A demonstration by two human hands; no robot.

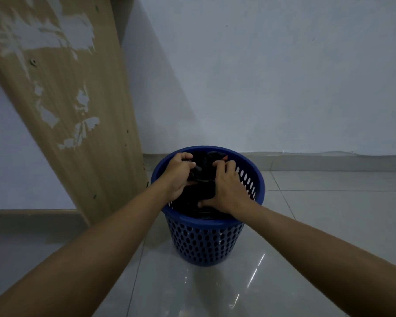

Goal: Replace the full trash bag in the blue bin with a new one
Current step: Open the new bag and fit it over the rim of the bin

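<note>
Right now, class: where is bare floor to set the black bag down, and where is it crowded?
Free: tiled floor right of the blue bin, up to the skirting. Crowded: bin mouth, where left hand and right hand grip the black bag; wooden panel close left.

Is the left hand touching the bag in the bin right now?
Touching. The head view shows the left hand gripping a bunch of the bag, its fingers curled into the black plastic inside the bin.

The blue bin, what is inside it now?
Inside the blue bin lies a black trash bag, which the left hand and the right hand grip. What the bag contains is hidden by the plastic and the hands.
</note>
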